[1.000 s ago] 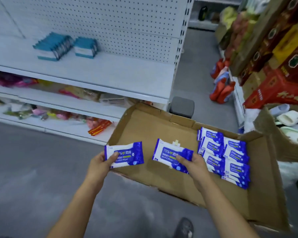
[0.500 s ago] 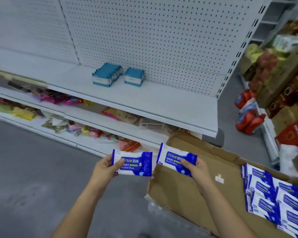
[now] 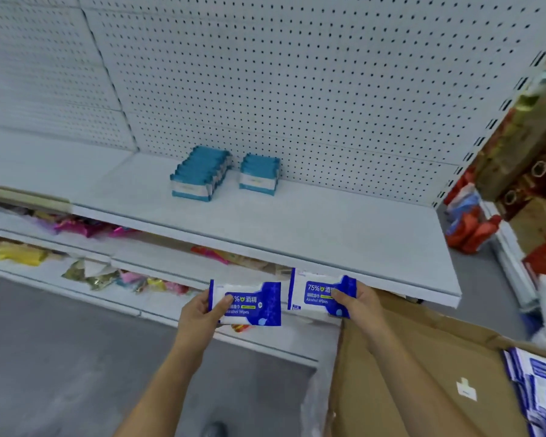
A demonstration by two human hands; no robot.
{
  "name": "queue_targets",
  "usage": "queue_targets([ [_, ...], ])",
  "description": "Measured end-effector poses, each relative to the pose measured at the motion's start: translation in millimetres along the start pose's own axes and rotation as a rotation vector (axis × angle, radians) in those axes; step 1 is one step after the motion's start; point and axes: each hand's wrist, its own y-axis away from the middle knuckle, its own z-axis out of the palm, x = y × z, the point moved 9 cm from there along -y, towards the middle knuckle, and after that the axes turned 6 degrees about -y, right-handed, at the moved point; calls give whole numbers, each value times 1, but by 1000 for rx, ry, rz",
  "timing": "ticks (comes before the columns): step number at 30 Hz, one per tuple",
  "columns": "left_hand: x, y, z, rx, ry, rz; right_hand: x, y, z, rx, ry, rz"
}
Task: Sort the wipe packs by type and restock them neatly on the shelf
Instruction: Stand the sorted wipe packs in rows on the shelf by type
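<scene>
My left hand (image 3: pixel 199 313) grips a blue-and-white alcohol wipe pack (image 3: pixel 252 305) by its left end. My right hand (image 3: pixel 358 305) grips a second pack of the same kind (image 3: pixel 312 294) by its right end. Both packs hang side by side just below the front edge of the white shelf (image 3: pixel 297 222). Two rows of teal wipe packs (image 3: pixel 199 173) (image 3: pixel 259 175) stand at the back of that shelf against the pegboard. More blue-and-white packs (image 3: pixel 542 392) lie in the cardboard box (image 3: pixel 407 373) at the lower right.
Lower shelves (image 3: pixel 76 263) hold colourful snack packets. Red bottles (image 3: pixel 473 228) and stacked cartons (image 3: pixel 524 159) stand on the right beyond the shelf end. Grey floor (image 3: pixel 60 357) spreads out at the lower left. The perforated back panel (image 3: pixel 297 74) rises behind the shelf.
Both hands lifted their packs out of the box and up toward the shelf front. The view turned left and up, so the box slid to the lower right.
</scene>
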Motion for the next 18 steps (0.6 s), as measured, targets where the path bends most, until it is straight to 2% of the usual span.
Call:
queue_targets([
  [4,23,-70,-2,-102,-48,43,-4,-28,19,117,-37,-2],
  [9,46,-135,4,-201,-67,11,-20,-42,35,255,-80,-15],
  [18,73,-198,47,-361,-142,47,-70,-102,28,364,5,-132],
])
